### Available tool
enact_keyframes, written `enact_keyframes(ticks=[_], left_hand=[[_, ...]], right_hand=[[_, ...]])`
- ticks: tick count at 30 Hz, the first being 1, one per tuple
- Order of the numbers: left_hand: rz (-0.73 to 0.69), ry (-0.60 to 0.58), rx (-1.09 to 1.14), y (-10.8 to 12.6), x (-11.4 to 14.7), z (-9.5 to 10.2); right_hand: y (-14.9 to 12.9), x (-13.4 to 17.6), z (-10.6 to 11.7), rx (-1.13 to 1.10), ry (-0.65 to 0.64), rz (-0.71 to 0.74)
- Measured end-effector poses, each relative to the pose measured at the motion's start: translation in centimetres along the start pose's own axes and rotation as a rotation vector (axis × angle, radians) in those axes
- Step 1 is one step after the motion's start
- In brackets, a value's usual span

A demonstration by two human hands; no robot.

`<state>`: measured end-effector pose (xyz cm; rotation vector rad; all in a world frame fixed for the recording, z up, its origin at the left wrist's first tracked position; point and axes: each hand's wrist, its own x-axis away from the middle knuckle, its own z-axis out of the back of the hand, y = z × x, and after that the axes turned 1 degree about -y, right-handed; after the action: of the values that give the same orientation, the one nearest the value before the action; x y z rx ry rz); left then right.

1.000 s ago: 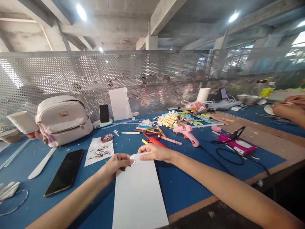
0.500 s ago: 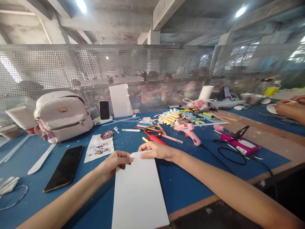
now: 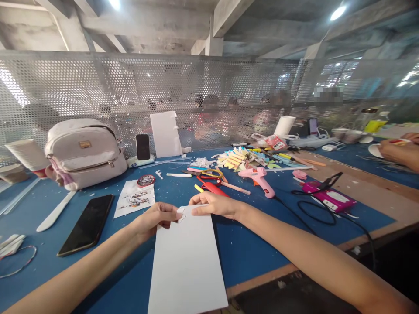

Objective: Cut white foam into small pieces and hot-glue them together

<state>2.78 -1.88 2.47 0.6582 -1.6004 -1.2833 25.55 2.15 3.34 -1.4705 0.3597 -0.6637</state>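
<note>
A long white board (image 3: 188,261), stiff and flat, extends from my two hands down to the bottom of the head view. My right hand (image 3: 212,205) grips its far edge, thumb on top and fingers behind. At the board's far left corner, my left hand (image 3: 159,216) pinches a small white paper piece (image 3: 181,218) with thumb and forefinger; its other fingers are curled and partly hidden. The piece lies against the board's surface; whether it is stuck there I cannot tell. Just beyond my right hand are red-handled scissors (image 3: 214,188) and a pink glue gun (image 3: 260,179).
On the blue table (image 3: 258,244) lie a black phone (image 3: 87,224), a printed sheet (image 3: 122,205) and a heap of coloured paper pieces (image 3: 237,159). A pale backpack (image 3: 85,157) stands left. A magenta power box (image 3: 329,196) and cables lie right. Another person's hand (image 3: 397,150) works at far right.
The view has shifted slightly, and the near end of the board sits a little further left. Both hands keep their hold at the board's far edge.
</note>
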Motion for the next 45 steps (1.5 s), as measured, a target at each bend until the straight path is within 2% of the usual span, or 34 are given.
enact_keyframes(ticks=[13, 37, 41, 45], left_hand=[[0.013, 0.013, -0.030, 0.7, 0.4, -0.3], [-0.020, -0.017, 0.041, 0.1, 0.2, -0.3], [0.008, -0.030, 0.093, -0.1, 0.2, 0.0], [0.031, -0.022, 0.163, -0.3, 0.2, 1.0]], right_hand=[[0.2, 0.0, -0.1, -0.043, -0.018, -0.009], [0.1, -0.1, 0.0, -0.050, -0.046, -0.037], [-0.2, 0.3, 1.0, -0.070, -0.024, -0.046], [-0.7, 1.2, 3.0, -0.124, 0.098, -0.002]])
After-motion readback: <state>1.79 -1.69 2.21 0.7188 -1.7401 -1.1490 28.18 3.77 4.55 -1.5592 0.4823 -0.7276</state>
